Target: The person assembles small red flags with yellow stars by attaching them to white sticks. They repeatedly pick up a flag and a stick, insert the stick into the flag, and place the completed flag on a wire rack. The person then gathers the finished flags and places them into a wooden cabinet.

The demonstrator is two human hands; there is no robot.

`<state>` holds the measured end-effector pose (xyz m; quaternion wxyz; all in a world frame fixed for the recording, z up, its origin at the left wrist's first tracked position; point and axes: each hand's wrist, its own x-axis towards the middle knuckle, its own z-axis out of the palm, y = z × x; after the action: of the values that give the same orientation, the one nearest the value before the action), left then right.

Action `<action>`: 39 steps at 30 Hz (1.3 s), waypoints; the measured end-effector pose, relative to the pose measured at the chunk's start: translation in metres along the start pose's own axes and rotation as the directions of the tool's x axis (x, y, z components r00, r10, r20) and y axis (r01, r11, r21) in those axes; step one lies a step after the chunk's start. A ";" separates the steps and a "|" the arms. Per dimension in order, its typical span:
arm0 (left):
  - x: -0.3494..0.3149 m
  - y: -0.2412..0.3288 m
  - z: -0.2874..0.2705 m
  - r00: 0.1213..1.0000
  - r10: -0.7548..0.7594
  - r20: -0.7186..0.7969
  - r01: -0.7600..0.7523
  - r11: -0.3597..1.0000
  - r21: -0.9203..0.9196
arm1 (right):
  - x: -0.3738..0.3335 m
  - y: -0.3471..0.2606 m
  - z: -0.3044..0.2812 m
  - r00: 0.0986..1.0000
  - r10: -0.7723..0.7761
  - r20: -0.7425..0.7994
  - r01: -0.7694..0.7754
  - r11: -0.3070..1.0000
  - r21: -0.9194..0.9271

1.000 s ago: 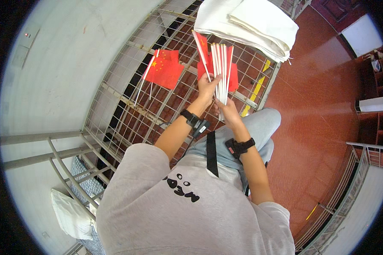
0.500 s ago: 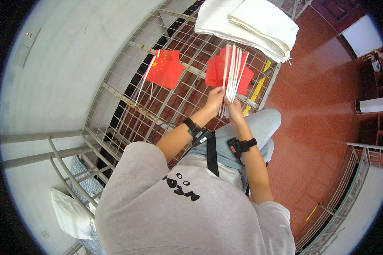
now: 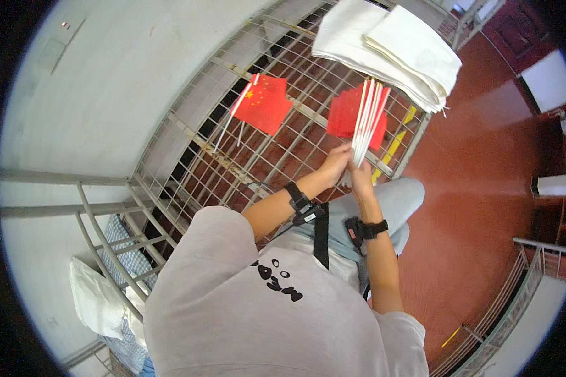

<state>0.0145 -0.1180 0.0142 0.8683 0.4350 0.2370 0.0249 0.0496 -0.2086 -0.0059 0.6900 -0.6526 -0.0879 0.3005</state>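
Observation:
A bundle of small red hand flags point(image 3: 344, 114) on white sticks point(image 3: 366, 119) is held upright before me, the sticks lying close together. My left hand point(image 3: 337, 162) is closed at the lower part of the sticks, on their left side. Just to its right, my right hand point(image 3: 361, 177) grips the stick ends. The fingertips partly hide one another. Further left, a few more red flags point(image 3: 264, 107) with yellow stars lie on the wire mesh bed frame point(image 3: 201, 129), apart from both hands.
Folded white cloth point(image 3: 415, 56) lies at the far end of the mesh, beyond the bundle. A pale wall point(image 3: 94, 107) stands on the left, beside metal rails point(image 3: 100, 213) with bedding point(image 3: 97, 298) below. Reddish floor point(image 3: 465, 207) stretches to the right.
The stick that stood slightly apart at the left of the bundle now lies against the others. The red cloth has shifted with it. The whole view has moved a little.

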 end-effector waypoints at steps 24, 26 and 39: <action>-0.032 0.077 -0.339 0.472 0.645 -0.600 0.531 0.335 0.778 | 0.000 -0.024 -0.012 0.980 0.195 0.033 -0.195 0.925 0.326; -0.034 0.078 -0.328 0.507 0.629 -0.589 0.520 0.321 0.792 | 0.000 -0.024 -0.013 0.980 0.197 0.017 -0.192 0.927 0.321; -0.041 0.150 -0.200 0.905 0.078 -0.419 -0.016 0.989 0.149 | 0.000 -0.027 -0.007 0.985 0.171 0.009 -0.163 0.921 0.354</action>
<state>-0.0842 0.1137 0.0434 0.7623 0.4853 0.4103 0.1227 0.0612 -0.2142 0.0189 0.7688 -0.5265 0.0312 0.3617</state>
